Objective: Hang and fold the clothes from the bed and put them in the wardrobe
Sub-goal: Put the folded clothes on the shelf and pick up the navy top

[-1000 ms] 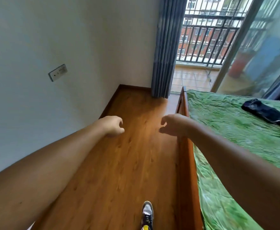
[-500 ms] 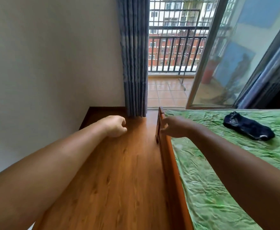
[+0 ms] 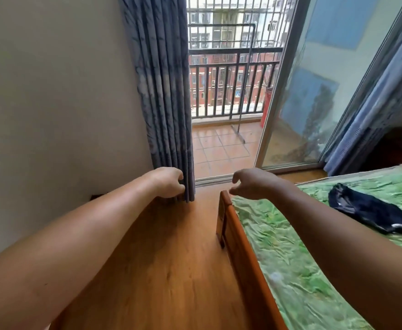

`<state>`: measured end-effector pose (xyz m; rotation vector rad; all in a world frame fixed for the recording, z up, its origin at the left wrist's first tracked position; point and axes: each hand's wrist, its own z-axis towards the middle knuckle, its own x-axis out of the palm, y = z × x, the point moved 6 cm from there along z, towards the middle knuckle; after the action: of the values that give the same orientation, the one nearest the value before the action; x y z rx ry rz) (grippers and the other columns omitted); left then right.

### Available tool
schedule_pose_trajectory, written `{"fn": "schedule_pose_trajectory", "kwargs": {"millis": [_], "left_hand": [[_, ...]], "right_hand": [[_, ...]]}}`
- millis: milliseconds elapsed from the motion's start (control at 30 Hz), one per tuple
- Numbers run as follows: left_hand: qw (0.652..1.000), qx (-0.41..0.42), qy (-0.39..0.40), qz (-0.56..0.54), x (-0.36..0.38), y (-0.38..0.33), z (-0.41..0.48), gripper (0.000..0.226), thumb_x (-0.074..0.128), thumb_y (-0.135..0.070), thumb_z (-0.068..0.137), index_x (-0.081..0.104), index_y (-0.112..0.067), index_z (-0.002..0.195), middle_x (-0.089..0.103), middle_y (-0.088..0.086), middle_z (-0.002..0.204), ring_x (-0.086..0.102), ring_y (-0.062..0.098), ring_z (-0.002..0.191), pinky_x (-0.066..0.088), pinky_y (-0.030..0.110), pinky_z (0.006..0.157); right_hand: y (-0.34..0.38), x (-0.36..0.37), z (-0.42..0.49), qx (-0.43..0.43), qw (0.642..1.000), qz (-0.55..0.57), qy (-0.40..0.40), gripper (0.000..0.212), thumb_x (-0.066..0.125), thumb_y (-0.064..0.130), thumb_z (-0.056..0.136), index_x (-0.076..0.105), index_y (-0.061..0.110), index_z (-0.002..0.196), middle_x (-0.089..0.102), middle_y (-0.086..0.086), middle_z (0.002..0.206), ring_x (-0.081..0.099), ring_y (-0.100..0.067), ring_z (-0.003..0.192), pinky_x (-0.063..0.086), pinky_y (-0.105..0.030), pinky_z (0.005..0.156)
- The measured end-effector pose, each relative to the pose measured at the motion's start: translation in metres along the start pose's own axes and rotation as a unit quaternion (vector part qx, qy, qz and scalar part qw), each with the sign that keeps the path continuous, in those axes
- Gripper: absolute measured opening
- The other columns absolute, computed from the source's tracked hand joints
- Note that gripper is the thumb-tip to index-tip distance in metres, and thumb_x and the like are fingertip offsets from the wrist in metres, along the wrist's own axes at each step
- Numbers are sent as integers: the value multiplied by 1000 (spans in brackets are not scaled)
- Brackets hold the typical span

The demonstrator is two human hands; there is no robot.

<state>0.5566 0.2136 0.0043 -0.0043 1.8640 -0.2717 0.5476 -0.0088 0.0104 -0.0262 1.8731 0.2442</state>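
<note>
Dark garment point(image 3: 366, 211) lies crumpled on the green-sheeted bed point(image 3: 290, 258), at right. Blue curtain point(image 3: 166, 91) hangs beside the balcony door. Left hand point(image 3: 169, 183): an empty fist before the curtain's hem. Right hand point(image 3: 250, 184): fingers loosely bent, empty, over the bed's corner.

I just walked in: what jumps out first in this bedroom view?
Two bare arms reach forward, the left hand and right hand side by side mid-picture. A dark garment lies crumpled on the green bedsheet at right. Straight ahead, beside a blue-grey curtain, a railed balcony shows in daylight.
</note>
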Motion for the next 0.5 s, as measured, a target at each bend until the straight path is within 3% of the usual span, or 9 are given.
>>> {"fn": "schedule_pose_trajectory", "kwargs": {"millis": [267,500], "left_hand": [[999,24,10,44,-49,19,192,33,54,-35,93,65,-21,121,67,1,116,62,20,103,53,38,92],[998,33,30,45,-79,-7,391,45,55,-36,94,56,-20,136,61,4,133,58,22,117,49,35,96]], "right_hand": [[-36,-48,167,39,999,31,1,41,62,44,94,65,16,124,66,-10,125,60,-28,113,51,-38,94],[-120,-76,336,65,997,43,18,46,60,45,94,63,14,128,65,-11,128,60,-30,115,51,-38,94]]}}
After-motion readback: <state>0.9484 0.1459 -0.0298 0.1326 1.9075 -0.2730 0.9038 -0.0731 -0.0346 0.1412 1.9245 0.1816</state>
